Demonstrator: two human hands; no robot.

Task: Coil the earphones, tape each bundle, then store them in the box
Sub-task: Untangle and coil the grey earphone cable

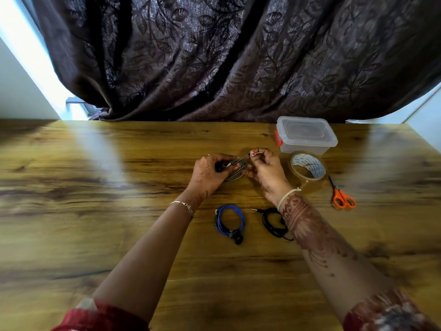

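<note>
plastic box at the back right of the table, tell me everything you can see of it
The plastic box is small and rectangular with rounded corners, of clear, slightly cloudy plastic. Its lid is on, with an orange-red clip at its left end. It stands upright on the wooden table near the far edge, before the curtain, just behind the tape roll. The left hand and right hand are clear of it.

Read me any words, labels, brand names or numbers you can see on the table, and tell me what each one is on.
On the tape roll: dark print on the white inside of its ring, too small and blurred to read.
No text shows on the box, the scissors, the grey earphones, the blue earphones or the black earphones.
Nothing here can be quoted.
</note>
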